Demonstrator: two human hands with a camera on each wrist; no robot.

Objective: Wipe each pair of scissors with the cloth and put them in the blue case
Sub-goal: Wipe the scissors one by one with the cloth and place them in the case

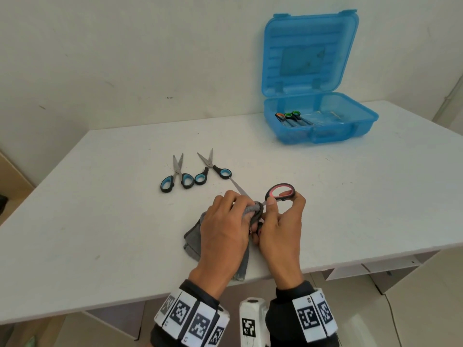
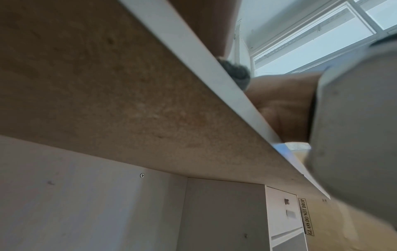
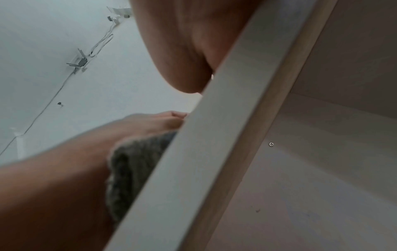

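In the head view my right hand (image 1: 280, 216) grips the red-handled scissors (image 1: 280, 192) by their handles near the table's front edge. My left hand (image 1: 225, 221) holds the grey cloth (image 1: 254, 209) bunched round the blades, and one blade tip (image 1: 238, 187) sticks out beyond it. Two blue-handled pairs (image 1: 175, 177) (image 1: 213, 170) lie on the white table (image 1: 100, 221) just beyond my hands. The blue case (image 1: 320, 121) stands open at the back right with several scissors (image 1: 292, 118) inside. Both wrist views look up from below the table edge; the cloth (image 3: 133, 169) hangs over it.
The case lid (image 1: 308, 51) leans up against the white wall. The table's front edge (image 2: 214, 71) runs just under both wrists. Cardboard boxes (image 1: 12, 176) stand on the floor at the left.
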